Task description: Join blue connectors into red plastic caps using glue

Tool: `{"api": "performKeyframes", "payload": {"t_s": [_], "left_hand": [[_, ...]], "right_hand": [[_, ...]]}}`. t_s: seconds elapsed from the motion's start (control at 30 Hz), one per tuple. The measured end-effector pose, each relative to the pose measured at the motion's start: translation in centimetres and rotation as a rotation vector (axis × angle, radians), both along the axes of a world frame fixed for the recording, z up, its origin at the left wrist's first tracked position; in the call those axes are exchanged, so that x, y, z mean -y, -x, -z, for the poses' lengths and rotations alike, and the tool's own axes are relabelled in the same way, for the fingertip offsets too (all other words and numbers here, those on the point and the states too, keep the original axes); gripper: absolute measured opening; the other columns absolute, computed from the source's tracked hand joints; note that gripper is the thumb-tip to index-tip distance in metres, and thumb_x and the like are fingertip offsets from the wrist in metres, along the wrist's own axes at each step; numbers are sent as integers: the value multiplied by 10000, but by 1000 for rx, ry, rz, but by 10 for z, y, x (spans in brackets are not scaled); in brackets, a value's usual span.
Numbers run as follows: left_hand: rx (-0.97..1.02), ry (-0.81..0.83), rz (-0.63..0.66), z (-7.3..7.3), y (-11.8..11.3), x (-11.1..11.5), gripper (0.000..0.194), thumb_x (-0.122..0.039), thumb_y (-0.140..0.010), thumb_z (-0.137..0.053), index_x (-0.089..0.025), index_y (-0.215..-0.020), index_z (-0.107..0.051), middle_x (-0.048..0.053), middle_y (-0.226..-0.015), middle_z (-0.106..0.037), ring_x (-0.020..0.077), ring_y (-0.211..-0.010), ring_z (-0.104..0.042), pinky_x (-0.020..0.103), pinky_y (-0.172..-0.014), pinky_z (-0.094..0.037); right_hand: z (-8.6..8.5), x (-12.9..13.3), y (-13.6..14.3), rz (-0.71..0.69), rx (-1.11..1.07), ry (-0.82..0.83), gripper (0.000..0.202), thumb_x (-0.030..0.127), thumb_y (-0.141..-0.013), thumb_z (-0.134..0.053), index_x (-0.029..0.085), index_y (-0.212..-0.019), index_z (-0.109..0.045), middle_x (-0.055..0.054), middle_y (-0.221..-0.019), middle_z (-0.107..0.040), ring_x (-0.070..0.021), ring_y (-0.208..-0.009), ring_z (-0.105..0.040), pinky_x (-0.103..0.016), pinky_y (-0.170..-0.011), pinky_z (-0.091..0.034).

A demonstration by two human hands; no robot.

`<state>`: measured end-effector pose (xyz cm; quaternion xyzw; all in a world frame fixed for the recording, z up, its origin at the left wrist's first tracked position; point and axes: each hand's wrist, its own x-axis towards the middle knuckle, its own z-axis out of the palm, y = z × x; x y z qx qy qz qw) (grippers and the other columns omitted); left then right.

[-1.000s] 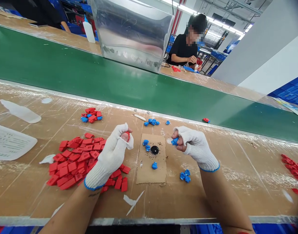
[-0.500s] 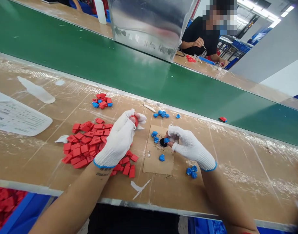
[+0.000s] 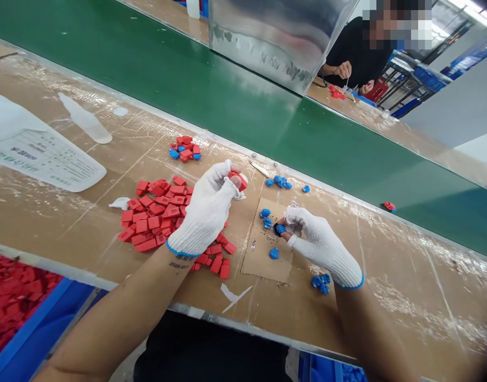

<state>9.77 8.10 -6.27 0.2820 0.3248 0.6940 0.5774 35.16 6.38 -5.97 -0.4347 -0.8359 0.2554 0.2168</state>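
Observation:
White fingertip-less gloves cover both hands. My left hand (image 3: 207,209) pinches a small red plastic block (image 3: 239,181) above the back edge of a heap of red blocks (image 3: 156,212). My right hand (image 3: 317,239) grips a small blue plastic piece (image 3: 280,228) between thumb and fingers. That piece is over the black round spot (image 3: 276,230) on a cardboard sheet (image 3: 263,265); whether they touch I cannot tell. Other blue pieces (image 3: 274,253) lie on the cardboard. Several more blue pieces (image 3: 321,283) sit beside my right wrist.
Behind the hands are a mixed red and blue pile (image 3: 185,148), a white pointed tool (image 3: 259,168) and a blue cluster (image 3: 281,182). A green conveyor belt (image 3: 167,79) runs past a metal box (image 3: 267,48). A co-worker (image 3: 347,58) sits across. A bin of red blocks (image 3: 16,297) stands below left.
The view has shifted, so the table's things appear further right. My left hand has turned, showing more of the red block. The right hand's blue piece now covers more of the black spot.

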Motion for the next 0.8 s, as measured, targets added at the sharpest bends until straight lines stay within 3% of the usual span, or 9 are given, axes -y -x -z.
{"api": "performKeyframes", "payload": {"t_s": [0.27, 0.47, 0.8], "left_hand": [[-43, 57, -14, -3, 3, -1, 453, -437, -707, -1000, -219, -893, -650, -29, -828, -727, 81, -683, -639, 197, -648, -574], [-81, 38, 23, 0, 4, 0, 351, -434, -905, -843, -215, -807, -586, -43, -761, -667, 59, -591, -593, 188, -616, -547], [-67, 87, -1, -1, 2, -1, 157, -217, -1018, -695, -206, -890, -603, -18, -845, -747, 58, -647, -661, 175, -657, -574]], "right_hand": [[-3, -1, -4, 8, -40, -45, 122, 188, -905, -672, 230, -1011, -626, -8, -861, -754, -120, -609, -626, -259, -603, -513], [-11, -3, -12, 35, -23, -16, 146, 202, -906, -686, 238, -985, -569, -21, -928, -782, -103, -580, -631, -253, -592, -520], [-9, -3, -11, 72, 42, 48, 112, 213, -869, -670, 238, -943, -589, -33, -939, -805, -118, -604, -598, -275, -593, -504]]}}
